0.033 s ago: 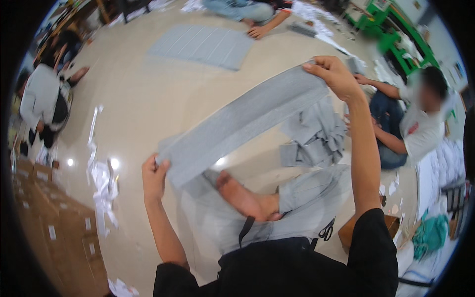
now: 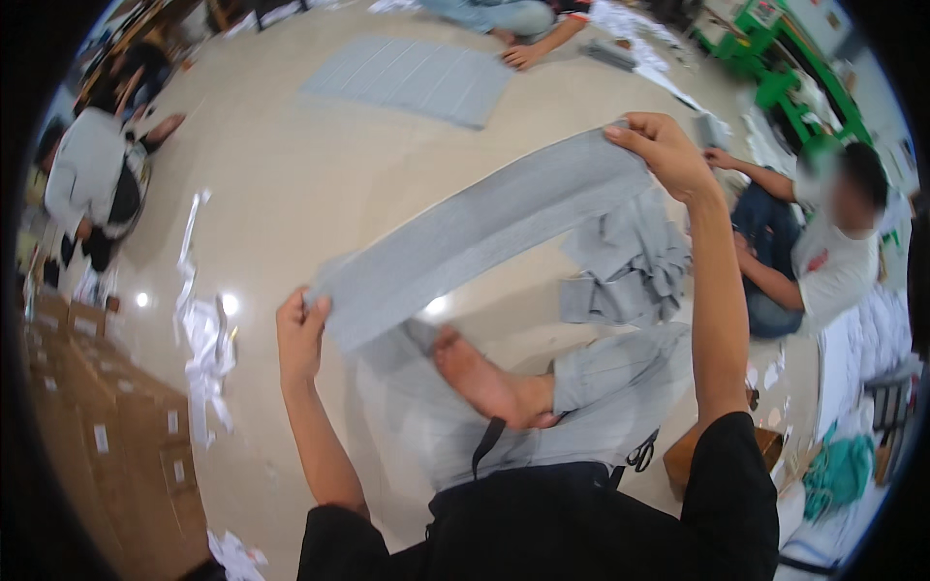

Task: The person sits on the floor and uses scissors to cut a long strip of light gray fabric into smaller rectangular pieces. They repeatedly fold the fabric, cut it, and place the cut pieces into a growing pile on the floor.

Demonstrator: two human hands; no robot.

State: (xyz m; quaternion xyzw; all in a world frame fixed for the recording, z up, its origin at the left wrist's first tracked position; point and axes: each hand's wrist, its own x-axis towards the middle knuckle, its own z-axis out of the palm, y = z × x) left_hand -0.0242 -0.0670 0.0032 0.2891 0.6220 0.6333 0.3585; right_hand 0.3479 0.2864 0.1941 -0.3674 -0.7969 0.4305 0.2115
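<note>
A long grey fabric strip (image 2: 484,228) is stretched between my hands, slanting up from left to right above my crossed legs. Its lower left end is pinched by my left hand (image 2: 303,329), thumb on top. At the upper right end, my right hand (image 2: 668,155) grips the corner between thumb and fingers. Below the strip, on the floor beside my knee, lies a crumpled pile of grey fabric pieces (image 2: 630,257). Black-handled scissors (image 2: 641,452) rest by my right thigh.
A flat grey striped panel (image 2: 407,79) lies on the floor ahead, with another person's hand (image 2: 523,58) at its edge. Someone in a white shirt (image 2: 838,261) sits close on the right. White scraps (image 2: 208,358) and cardboard boxes (image 2: 126,416) are on the left.
The view has shifted slightly, so the surroundings sit a little differently in the picture. My hands keep the same hold on the stretched fabric strip.
</note>
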